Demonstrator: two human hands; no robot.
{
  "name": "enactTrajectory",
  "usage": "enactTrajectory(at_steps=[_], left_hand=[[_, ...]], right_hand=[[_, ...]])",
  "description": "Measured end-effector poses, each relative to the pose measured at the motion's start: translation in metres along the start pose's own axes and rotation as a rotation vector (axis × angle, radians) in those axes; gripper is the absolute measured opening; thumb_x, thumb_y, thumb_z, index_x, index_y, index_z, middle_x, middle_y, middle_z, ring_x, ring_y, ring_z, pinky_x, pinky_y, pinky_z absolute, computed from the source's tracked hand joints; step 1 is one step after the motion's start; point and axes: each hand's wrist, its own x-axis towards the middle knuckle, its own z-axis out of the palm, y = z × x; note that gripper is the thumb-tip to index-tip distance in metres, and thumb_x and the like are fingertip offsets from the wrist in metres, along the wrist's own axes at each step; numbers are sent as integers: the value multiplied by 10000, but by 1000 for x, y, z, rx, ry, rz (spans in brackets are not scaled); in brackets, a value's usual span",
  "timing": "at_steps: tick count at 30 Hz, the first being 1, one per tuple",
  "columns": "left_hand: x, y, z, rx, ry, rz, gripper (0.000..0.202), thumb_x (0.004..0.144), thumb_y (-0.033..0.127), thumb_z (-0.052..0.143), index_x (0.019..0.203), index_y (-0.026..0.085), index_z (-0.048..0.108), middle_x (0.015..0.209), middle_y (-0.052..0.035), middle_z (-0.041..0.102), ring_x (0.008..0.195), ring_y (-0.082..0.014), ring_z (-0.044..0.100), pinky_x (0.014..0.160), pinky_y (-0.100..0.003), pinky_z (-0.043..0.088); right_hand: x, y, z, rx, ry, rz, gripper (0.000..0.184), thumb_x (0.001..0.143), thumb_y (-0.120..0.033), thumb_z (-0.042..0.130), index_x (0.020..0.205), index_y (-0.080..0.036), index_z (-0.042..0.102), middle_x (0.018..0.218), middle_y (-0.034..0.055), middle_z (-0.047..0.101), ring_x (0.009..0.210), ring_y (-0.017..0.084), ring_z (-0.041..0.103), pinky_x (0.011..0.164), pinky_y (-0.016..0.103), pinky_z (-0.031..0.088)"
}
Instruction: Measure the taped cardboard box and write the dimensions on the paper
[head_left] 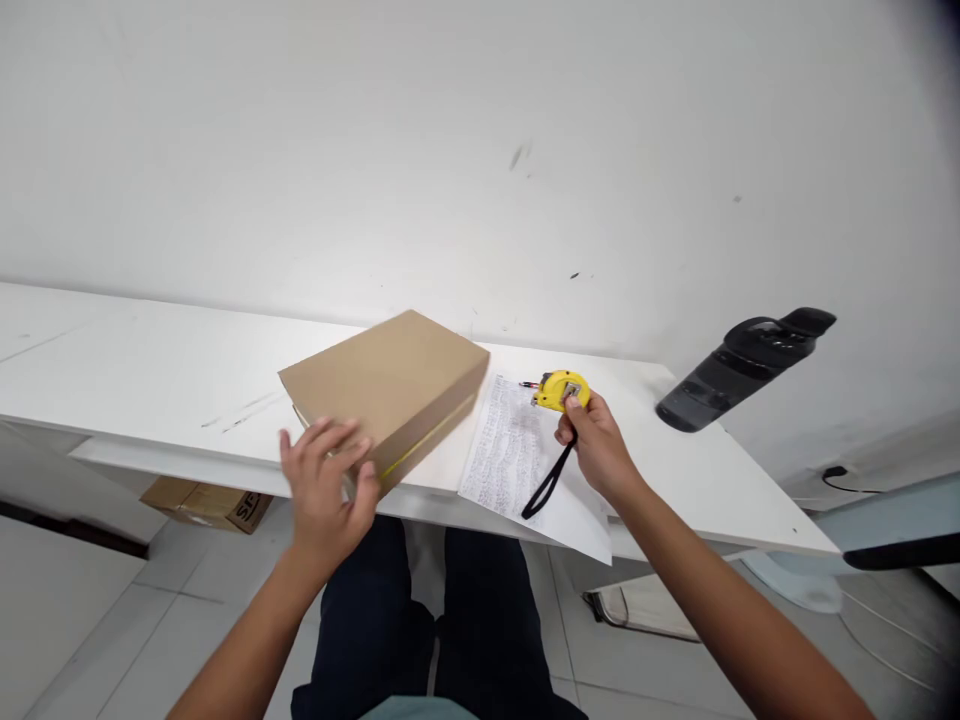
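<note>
A closed brown cardboard box sits at an angle on the white shelf-like table. My left hand lies against its near left corner, fingers spread and the thumb towards the front side. A thin yellow strip runs along the lower part of the box's near side. My right hand is closed around a yellow tape measure, held above the table with its black wrist strap hanging down. Beneath it lies a sheet of paper covered in dense writing. A pen, partly hidden by the tape measure, is at the sheet's far edge.
A black bottle stands on the table's right part, near the wall. Below the table, another cardboard box is on the left. The white table runs along the wall, its front edge close to my legs. A black plug is at the right.
</note>
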Motion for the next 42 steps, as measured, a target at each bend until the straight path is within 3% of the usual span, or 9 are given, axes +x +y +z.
enactTrajectory(at_steps=[3,7,13,20,24,26,32,38,42], left_hand=[[-27,-22,-23,-94,159,-153,239,975,266,572,1214,246,561,1485,-147,512,1484,-295,429,1214,-574,348],[-33,-51,-19,-157,267,-251,307,1046,443,475,1279,247,507,1353,-127,572,1296,-234,581,1113,-450,454],[-9,-60,12,-179,133,-317,445,1021,578,485,1288,226,539,1291,-112,588,1239,-237,594,1081,-410,470],[0,-38,26,-237,40,-357,450,1019,465,555,1408,251,484,1451,-147,519,1397,-261,513,1160,-464,440],[9,-2,6,-80,133,-74,704,935,355,705,1548,289,364,1626,-155,349,1557,-299,307,1256,-539,328],[15,23,-6,-115,121,134,748,903,357,750,1546,286,374,1524,-136,494,1467,-265,455,1247,-514,366],[25,71,-30,-167,-17,508,196,939,395,718,1087,277,665,1076,-26,773,996,-162,747,1153,-436,513],[30,52,-47,-51,-121,697,192,892,194,744,1016,340,731,1077,38,809,839,-135,761,956,-401,616],[35,-7,-51,11,-40,673,329,848,150,793,1079,377,735,1069,82,806,732,-134,737,866,-404,624]], right_hand=[[-7,-9,-4,12,-23,-64,508,801,-627,796,1092,-262,598,884,-50,594,537,57,456,522,230,417],[-17,-15,5,66,-45,-102,455,821,-599,798,1070,-268,609,975,-33,612,547,50,481,521,228,427],[-20,-8,27,140,15,-118,555,721,-636,857,1028,-257,593,927,-59,596,521,36,491,503,211,425],[-16,-19,9,233,230,-172,578,649,-603,910,914,-224,563,773,-87,574,470,16,446,458,165,387],[-44,-51,14,192,172,-293,515,671,-506,940,928,-233,587,778,-65,629,441,21,420,393,157,350],[-68,-65,24,161,44,-307,499,688,-461,946,986,-251,605,747,-64,647,421,30,412,362,154,341],[-135,-79,59,150,-510,-121,488,754,-343,924,1132,-331,614,884,-27,752,653,119,705,558,209,592],[-141,-72,56,105,-516,-70,417,797,-294,888,1121,-349,632,919,-25,758,710,127,719,635,238,618],[-119,-64,28,38,-277,-183,459,782,-309,894,1174,-360,662,957,-1,734,698,137,677,557,231,572]])
